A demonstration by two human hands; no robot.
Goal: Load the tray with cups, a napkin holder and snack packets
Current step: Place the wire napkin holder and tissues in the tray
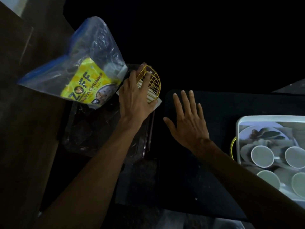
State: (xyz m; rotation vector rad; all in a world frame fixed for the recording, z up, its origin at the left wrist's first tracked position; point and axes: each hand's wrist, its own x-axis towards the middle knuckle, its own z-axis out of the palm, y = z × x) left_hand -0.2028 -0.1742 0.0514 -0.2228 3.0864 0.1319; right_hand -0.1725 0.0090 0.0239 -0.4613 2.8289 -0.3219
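My left hand (135,98) grips a yellow wire napkin holder (152,81) with white napkins in it, over the far right corner of a dark brown tray (92,134). A clear plastic bag (79,63) holding a yellow snack packet (85,85) stands on the tray's far left side, leaning left. My right hand (186,119) hovers flat and open above the black counter, holding nothing. Several white cups (262,156) stand in a white bin (238,128) at the right edge.
A black counter surface (231,103) spreads under my right hand. A brown wooden surface (24,113) lies to the left of the tray. The bin also holds patterned plates (264,133). The background is dark.
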